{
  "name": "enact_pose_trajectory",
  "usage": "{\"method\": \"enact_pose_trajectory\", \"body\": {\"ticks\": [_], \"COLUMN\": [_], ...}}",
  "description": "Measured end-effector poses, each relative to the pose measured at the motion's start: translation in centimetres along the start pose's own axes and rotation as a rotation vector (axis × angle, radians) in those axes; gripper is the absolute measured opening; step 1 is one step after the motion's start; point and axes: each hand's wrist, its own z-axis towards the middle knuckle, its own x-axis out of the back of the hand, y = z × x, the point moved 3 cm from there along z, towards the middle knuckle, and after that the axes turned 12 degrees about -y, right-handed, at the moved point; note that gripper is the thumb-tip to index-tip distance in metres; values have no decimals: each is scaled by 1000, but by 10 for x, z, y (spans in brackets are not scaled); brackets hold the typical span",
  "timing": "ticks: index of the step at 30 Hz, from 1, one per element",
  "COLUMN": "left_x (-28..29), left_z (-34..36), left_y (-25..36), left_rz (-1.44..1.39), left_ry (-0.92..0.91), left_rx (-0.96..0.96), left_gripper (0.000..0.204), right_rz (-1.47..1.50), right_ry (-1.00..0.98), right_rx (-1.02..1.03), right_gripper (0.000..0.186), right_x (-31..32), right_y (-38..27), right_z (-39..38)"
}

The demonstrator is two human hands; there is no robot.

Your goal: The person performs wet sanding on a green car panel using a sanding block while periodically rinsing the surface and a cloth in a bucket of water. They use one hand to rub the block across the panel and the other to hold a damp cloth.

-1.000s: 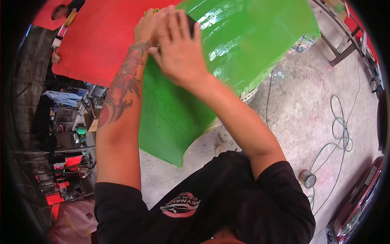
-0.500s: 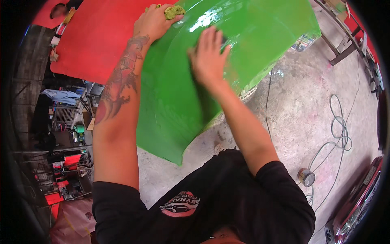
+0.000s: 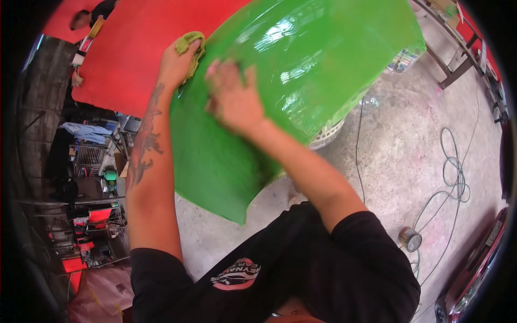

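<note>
A large glossy green panel (image 3: pixel 334 59), shaped like a car hood, lies in front of me with wet streaks catching the light. At its left edge my left hand (image 3: pixel 176 67) grips a crumpled yellow-green cloth (image 3: pixel 190 42). My right hand (image 3: pixel 236 99) is pressed against the panel's left part, right of the cloth. Motion smears its fingers, and whatever may lie under the palm is hidden.
A red panel (image 3: pixel 140 59) adjoins on the left, with a person (image 3: pixel 81 20) beyond it. Below the green panel shows a white basket (image 3: pixel 328 135). A tin can (image 3: pixel 410 238), coiled hose (image 3: pixel 455 180), metal stand (image 3: pixel 455 74) and red car (image 3: pixel 476 269) are at right.
My right hand has swept left and toward me across the green panel. The left hand, with its cloth, has come nearer and slightly left along the panel's edge.
</note>
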Motion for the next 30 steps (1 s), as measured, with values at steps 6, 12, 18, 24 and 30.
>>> {"method": "enact_pose_trajectory", "body": {"ticks": [6,12,18,24,30], "left_x": [16,11,10,-1,-21], "left_z": [-42,-44,-51,-38,1], "left_y": [-31,-10,-38,7,19], "left_rz": [33,262,68,309,397], "left_ry": [44,69,96,67,58], "left_rx": [43,-7,9,-48,-54], "left_gripper": [36,38,35,38,45], "right_rz": [32,-107,57,15,-146], "right_ry": [51,311,64,278,37], "right_rx": [206,-269,348,-236,157], "right_gripper": [78,71,77,83,83], "right_x": [20,31,-3,61,-12], "right_y": [47,64,6,143,5], "right_z": [17,53,8,77,-34]}}
